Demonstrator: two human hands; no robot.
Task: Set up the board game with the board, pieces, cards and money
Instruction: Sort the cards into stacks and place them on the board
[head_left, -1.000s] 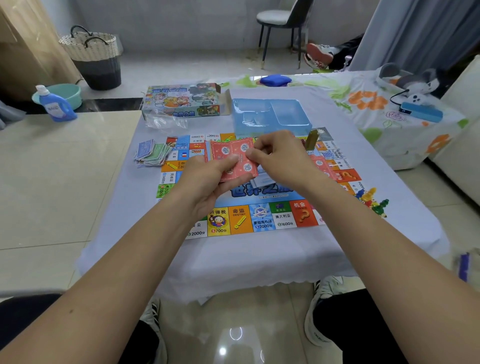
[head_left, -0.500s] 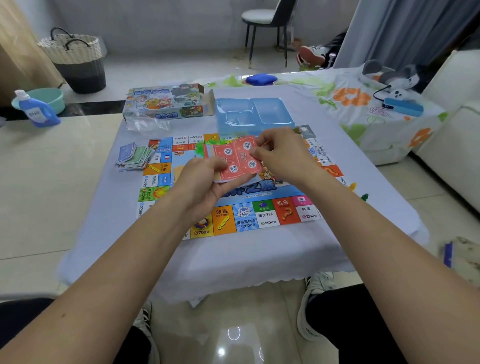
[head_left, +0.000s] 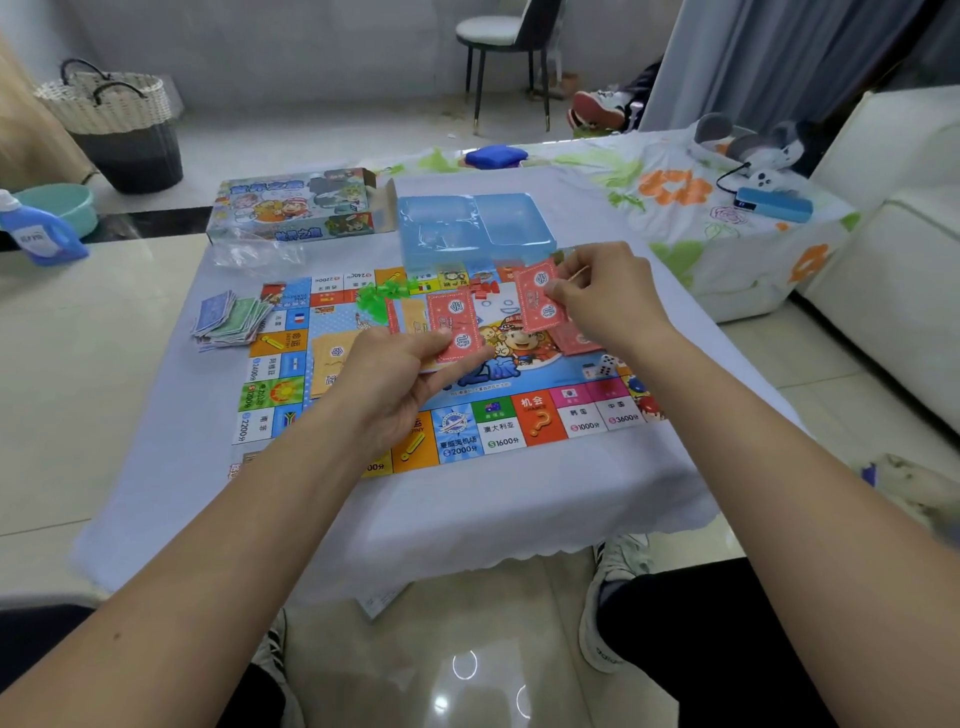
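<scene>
Red note (head_left: 537, 297) between right-hand fingers (head_left: 563, 291), above the board (head_left: 498, 415).

The near edge of the table (head_left: 467, 519) is lying bare, so a hand could slide in there. The board (head_left: 498, 415) is filling the middle. A blue tray (head_left: 472, 228) and the game box (head_left: 296, 208) are blocking the far edge. A pile of money (head_left: 231, 319) is sitting by the left edge. Dice (head_left: 605, 365) are lying near the right edge.
</scene>
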